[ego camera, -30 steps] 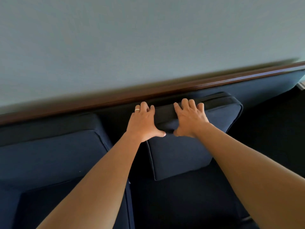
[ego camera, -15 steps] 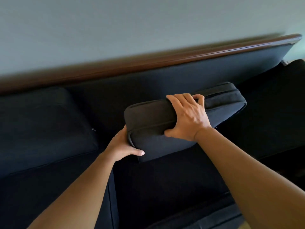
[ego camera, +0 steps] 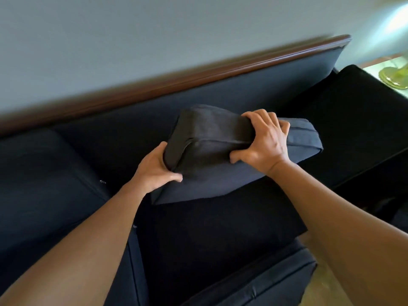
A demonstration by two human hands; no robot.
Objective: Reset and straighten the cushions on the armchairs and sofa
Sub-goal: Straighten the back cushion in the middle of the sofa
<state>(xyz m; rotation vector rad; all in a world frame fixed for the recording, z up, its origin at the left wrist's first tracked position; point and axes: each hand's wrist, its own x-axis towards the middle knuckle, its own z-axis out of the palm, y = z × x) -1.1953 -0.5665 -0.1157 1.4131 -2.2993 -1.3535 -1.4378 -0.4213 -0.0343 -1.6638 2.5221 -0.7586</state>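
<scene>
A dark navy back cushion [ego camera: 212, 173] is lifted off the sofa's backrest [ego camera: 220, 96] and tilts forward over the right seat cushion [ego camera: 216, 235]. My left hand [ego camera: 155, 171] grips its left end, thumb on the front face. My right hand [ego camera: 263, 144] grips its top edge, fingers curled over the far side. A second back cushion [ego camera: 42, 180] leans in place on the left.
A brown wooden rail [ego camera: 198, 78] tops the sofa against a pale wall. The dark armrest [ego camera: 357, 107] rises at the right. Beyond it stands a side table with a green glass lamp base [ego camera: 393, 78]. Wood floor shows at the lower right.
The cushion has come away from the backrest and tipped forward toward me. My left hand moved from its top edge to its left end; my right hand kept its grip on top.
</scene>
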